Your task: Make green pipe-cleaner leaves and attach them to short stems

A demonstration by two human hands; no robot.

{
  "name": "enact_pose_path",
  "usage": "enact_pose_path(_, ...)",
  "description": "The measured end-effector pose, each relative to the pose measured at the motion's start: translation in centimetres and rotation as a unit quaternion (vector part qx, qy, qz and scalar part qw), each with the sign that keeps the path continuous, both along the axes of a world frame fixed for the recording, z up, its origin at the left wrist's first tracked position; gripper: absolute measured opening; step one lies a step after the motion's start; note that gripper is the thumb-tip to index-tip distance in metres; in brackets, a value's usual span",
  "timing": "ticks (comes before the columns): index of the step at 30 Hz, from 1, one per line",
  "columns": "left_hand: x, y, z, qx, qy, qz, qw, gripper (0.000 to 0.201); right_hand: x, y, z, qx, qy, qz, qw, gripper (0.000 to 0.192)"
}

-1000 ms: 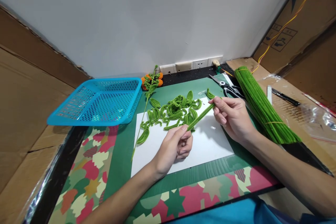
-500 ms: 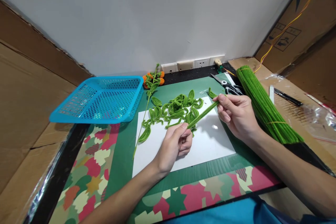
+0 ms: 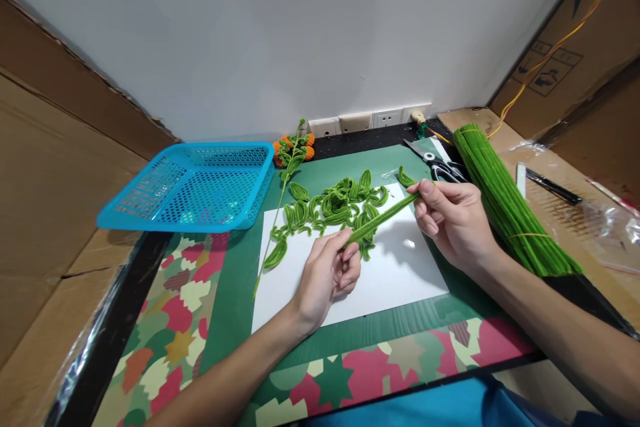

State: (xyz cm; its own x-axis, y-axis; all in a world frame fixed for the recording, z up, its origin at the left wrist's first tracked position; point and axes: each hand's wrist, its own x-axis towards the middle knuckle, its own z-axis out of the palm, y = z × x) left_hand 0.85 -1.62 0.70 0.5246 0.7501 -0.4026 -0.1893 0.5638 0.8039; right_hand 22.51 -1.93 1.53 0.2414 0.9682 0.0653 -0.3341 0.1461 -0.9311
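Between my two hands stretches a green pipe cleaner strip (image 3: 384, 217), slanting up to the right; it looks like more than one strand side by side. My left hand (image 3: 327, 273) pinches its lower end between thumb and fingers. At the upper end, my right hand (image 3: 453, 220) grips it between thumb and forefinger. Behind and below the strip, a heap of green pipe cleaner leaves (image 3: 336, 203) lies on a white sheet (image 3: 400, 267). One single leaf (image 3: 406, 177) rests apart, just beyond my right fingertips.
A blue plastic basket (image 3: 253, 207) stands at left, beside a stem with orange flowers (image 3: 295, 150). Black-handled scissors (image 3: 435, 163) lie behind my right hand. On the right are a thick bundle of green pipe cleaners (image 3: 510, 200) and a black pen-like tool (image 3: 553, 185).
My left hand has shifted slightly left and up along the strip, and a longer, wider stretch of it shows between my hands. My right hand stays nearly in place.
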Motion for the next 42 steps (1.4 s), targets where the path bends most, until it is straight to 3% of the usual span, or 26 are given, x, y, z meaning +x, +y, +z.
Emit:
enact_pose_path(16, -0.09, -0.02, -0.38, 0.016, 0.007, 0.012, 1.0, 0.056, 0.15, 0.07, 0.36, -0.007, 0.01, 0.006, 1.0, 0.038)
enact_pose_path(23, 0.06, -0.24, 0.07, 0.002, -0.021, -0.009, 1.0, 0.048, 0.72, 0.18, 0.48, -0.007, 0.023, 0.0, 1.0, 0.035)
enact_pose_path(34, -0.01, -0.58, 0.1, 0.027, -0.042, 0.006, 0.999, 0.042, 0.79, 0.19, 0.33, -0.022, 0.034, 0.011, 0.999, 0.032)
enact_pose_path(42, -0.06, -0.71, 0.36, 0.038, -0.074, 0.042, 0.996, 0.038, 0.57, -0.09, 0.9, 0.008, 0.023, 0.023, 0.999, 0.038)
